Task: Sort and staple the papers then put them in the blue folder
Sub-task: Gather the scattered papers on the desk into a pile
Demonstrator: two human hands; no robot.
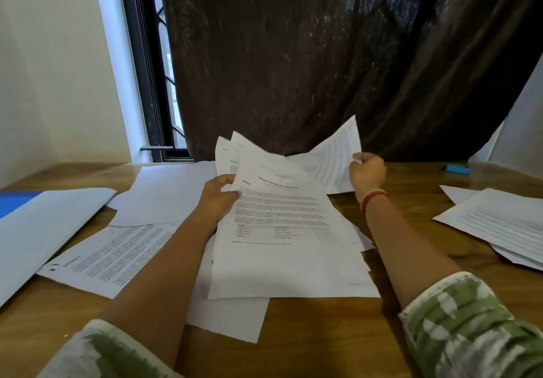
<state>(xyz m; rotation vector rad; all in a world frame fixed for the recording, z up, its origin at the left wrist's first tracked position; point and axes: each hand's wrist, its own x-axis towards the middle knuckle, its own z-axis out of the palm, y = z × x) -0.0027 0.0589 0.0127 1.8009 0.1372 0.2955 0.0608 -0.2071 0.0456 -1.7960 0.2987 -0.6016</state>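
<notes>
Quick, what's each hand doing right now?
Left hand: closed on the fanned stack of papers.
Right hand: closed, pinching a single sheet lifted off the table.

The work surface is a wooden counter [323, 333] with a warm brown, visibly grained finish; it spans the full width of the view. Behind the counter hangs a dark brown curtain [308, 54] with a faint sheen and vertical folds. Its lower edge reaches the back of the counter. To the left of the curtain, a window [158, 83] with a black frame is partly exposed; a metal grille shows behind the glass. Daylight enters here and brightens the white window reveal. The left wall [50, 69] is plain and cream-coloured. A pale wall section [523, 119] is visible at the far right, beside the curtain.
</notes>
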